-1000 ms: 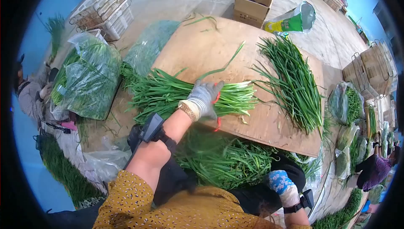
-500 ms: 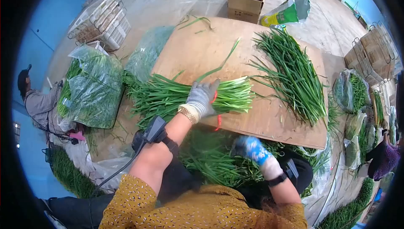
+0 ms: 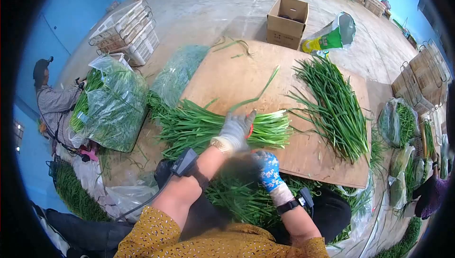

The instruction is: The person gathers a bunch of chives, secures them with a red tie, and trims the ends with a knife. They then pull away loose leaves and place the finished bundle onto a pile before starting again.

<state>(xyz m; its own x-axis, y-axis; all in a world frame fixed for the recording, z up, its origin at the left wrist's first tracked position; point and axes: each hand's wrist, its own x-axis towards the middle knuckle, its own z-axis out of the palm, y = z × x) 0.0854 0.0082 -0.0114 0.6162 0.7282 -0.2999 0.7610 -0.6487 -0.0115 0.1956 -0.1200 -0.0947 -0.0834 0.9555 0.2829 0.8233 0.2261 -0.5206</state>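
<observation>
A bunch of garlic chives (image 3: pixel 270 130) lies across the near part of a wooden board, its pale cut ends to the right. My left hand (image 3: pixel 236 131), in a grey glove, is closed over the bunch from above. A red tie (image 3: pixel 250 130) runs round the stems beside its fingers. At the board's front edge is my right hand (image 3: pixel 268 170), in a blue flowered glove. Its fingers are drawn together and partly blurred, with a bit of red at their tips that looks like the tie's end. Loose chives (image 3: pixel 239 194) lie below, by my lap.
On the wooden board (image 3: pixel 327 170), a pile of loose chives (image 3: pixel 334 111) lies at the right. Beyond it stand a cardboard box (image 3: pixel 286 23) and a green-yellow sack (image 3: pixel 329 37). A person (image 3: pixel 54 99) sits at the left behind a bagged chive bundle (image 3: pixel 116 101). Crates (image 3: pixel 422 78) stand right.
My right hand has moved left and up to the board's edge, near the red tie. My left hand stays on the bunch. The whole view has shifted, with the scene lower in frame.
</observation>
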